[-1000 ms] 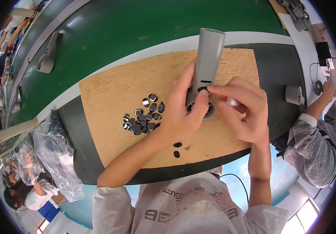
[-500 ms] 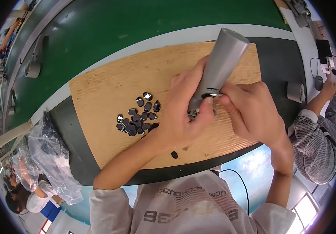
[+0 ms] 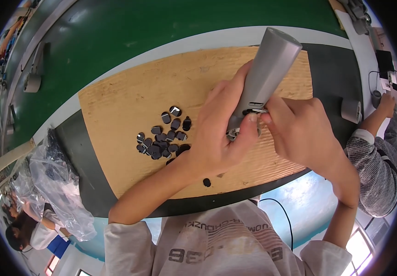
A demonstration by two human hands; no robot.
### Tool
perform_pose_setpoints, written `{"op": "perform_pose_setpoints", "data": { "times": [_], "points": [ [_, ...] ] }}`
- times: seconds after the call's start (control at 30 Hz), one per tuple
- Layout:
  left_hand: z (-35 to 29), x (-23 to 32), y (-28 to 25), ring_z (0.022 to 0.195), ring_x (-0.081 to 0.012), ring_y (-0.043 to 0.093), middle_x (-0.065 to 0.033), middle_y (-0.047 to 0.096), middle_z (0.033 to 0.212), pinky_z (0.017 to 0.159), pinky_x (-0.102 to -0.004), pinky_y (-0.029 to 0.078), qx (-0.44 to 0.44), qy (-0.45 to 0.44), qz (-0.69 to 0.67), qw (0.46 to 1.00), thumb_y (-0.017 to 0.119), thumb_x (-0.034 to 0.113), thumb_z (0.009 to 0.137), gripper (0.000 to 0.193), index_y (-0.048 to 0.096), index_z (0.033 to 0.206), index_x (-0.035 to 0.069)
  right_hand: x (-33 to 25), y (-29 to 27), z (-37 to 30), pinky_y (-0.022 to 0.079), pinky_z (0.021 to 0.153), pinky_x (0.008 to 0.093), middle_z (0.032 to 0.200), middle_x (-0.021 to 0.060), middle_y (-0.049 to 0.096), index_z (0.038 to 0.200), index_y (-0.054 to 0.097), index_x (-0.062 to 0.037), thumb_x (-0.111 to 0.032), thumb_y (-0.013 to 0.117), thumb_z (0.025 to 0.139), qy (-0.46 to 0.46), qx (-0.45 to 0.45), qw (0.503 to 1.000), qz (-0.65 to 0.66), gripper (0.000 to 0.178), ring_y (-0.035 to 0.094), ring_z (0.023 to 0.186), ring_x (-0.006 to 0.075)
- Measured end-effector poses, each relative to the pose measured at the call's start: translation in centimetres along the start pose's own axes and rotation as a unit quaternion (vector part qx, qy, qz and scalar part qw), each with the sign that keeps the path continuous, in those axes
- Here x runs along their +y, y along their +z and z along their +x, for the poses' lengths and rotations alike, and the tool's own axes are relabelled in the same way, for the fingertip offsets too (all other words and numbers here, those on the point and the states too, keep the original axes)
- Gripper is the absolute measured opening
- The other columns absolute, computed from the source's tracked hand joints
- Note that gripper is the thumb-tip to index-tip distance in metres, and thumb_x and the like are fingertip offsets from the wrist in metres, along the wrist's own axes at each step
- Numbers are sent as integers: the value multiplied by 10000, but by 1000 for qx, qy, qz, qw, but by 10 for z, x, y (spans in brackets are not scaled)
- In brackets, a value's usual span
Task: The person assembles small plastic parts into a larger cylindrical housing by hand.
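Wrapped round the lower part of a grey cylindrical housing (image 3: 274, 64) is my left hand (image 3: 217, 131), its thumb pressed near a small slot in the side. The housing is tilted, its far end raised up and to the right. My right hand (image 3: 302, 126) is closed in a pinch at that slot, on a small black piece with a shiny edge (image 3: 255, 111), mostly hidden by the fingertips. Left of my left hand lies a loose group of small black oval pieces (image 3: 161, 137), some with a shiny strip. One more black piece (image 3: 207, 182) lies apart, near the front edge.
A cardboard sheet (image 3: 129, 101) covers much of the dark worktop (image 3: 334, 78). Beyond runs a green belt (image 3: 161, 27). A grey cylindrical part (image 3: 351, 111) stands at right, near a co-worker's sleeve (image 3: 371, 170). Clear plastic bags (image 3: 55, 184) hang at the left edge.
The housing and both hands have shifted slightly right, and the right forearm has swung outward. The pinch at the slot stays in place.
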State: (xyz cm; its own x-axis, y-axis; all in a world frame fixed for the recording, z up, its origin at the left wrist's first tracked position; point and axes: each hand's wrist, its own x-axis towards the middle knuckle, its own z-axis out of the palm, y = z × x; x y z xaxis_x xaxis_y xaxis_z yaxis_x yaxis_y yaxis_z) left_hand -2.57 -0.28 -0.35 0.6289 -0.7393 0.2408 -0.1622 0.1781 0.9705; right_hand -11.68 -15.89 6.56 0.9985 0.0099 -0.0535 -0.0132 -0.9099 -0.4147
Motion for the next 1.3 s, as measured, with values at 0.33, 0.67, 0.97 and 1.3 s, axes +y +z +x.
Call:
{"op": "perform_pose_setpoints", "data": {
  "times": [0.33, 0.67, 0.97, 1.3],
  "points": [
    [4, -11, 9, 901, -327, 571, -243, 589, 1224, 835, -414, 444, 8, 139, 90, 986, 584, 50, 829, 638, 396, 1404, -153, 7, 9, -14, 410, 354, 329, 595, 59, 500, 823, 469, -34, -149, 627, 861, -72, 9, 979, -192, 199, 536, 419, 195],
    [-3, -6, 9, 911, -329, 575, -210, 598, 1195, 823, -414, 425, 13, 72, 36, 997, 602, 73, 792, 579, 466, 1322, -118, 11, 10, -11, 390, 345, 314, 614, 51, 465, 835, 477, -28, -103, 636, 808, -115, 23, 972, -205, 178, 504, 414, 169],
    [3, -3, 10, 769, -242, 567, -111, 615, 861, 770, -368, 428, 43, 4, -25, 999, 590, 18, 709, 573, 544, 1273, -72, 39, 0, -14, 443, 409, 357, 680, 72, 542, 913, 536, -35, -42, 643, 784, -124, 127, 980, -92, 168, 555, 474, 246],
    [0, -3, 1, 805, -262, 576, -125, 639, 918, 815, -366, 450, -3, 3, -17, 1000, 609, 11, 745, 549, 544, 1280, -92, 23, -14, -15, 395, 423, 391, 632, 93, 484, 865, 519, -19, -39, 668, 790, -108, 43, 993, -35, 168, 519, 483, 306]
  ]
}}
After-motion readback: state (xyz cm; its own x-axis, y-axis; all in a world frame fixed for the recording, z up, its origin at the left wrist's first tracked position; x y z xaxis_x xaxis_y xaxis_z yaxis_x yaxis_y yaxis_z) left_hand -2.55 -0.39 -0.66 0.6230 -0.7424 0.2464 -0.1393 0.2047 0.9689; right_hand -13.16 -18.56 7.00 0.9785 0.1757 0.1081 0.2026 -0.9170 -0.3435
